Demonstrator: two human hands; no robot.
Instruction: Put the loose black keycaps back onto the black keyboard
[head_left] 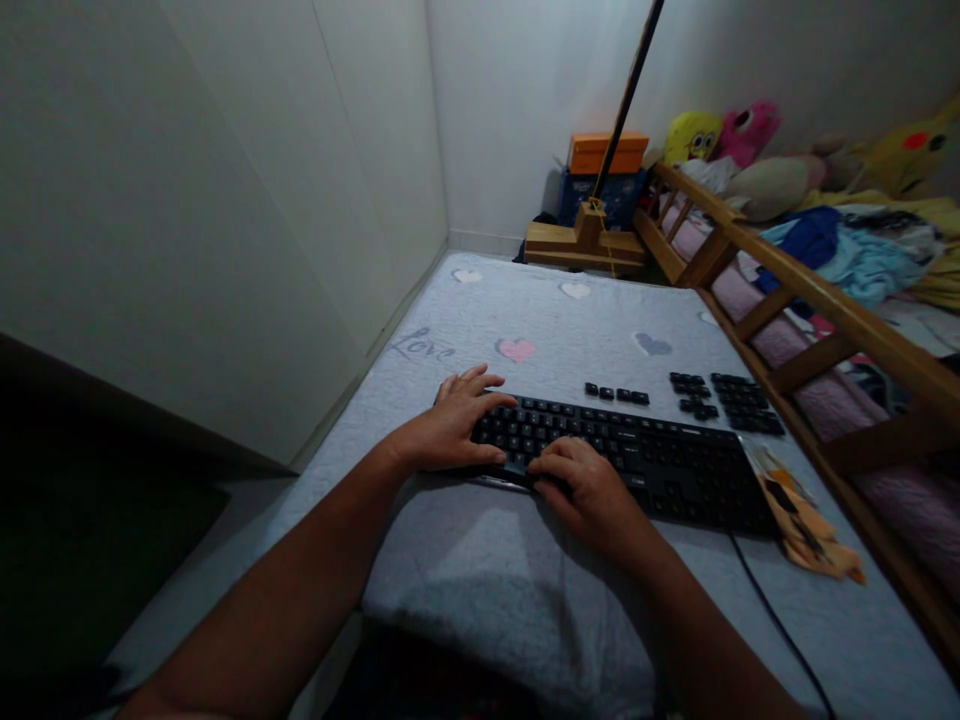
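Observation:
A black keyboard [600,430] lies across the cloth-covered surface, its right part without keycaps. My left hand [454,420] rests over its left end with the fingers spread. At the keyboard's lower edge, my right hand [581,485] has its fingers bent and pressed together near the bottom row; what they hold, if anything, is hidden. Behind the keyboard sits a short row of loose black keycaps [616,394]. More loose keycaps [742,400] stand in groups at the back right. An orange cloth or glove [814,540] with small tools on it touches the keyboard's right end.
The bed-like surface [510,300] has a heart-patterned cover. A cable [780,620] runs toward the front right. Along the right side is a wooden bed rail [825,295], with clothes and plush toys beyond. A wooden stand [585,240] and boxes are at the back.

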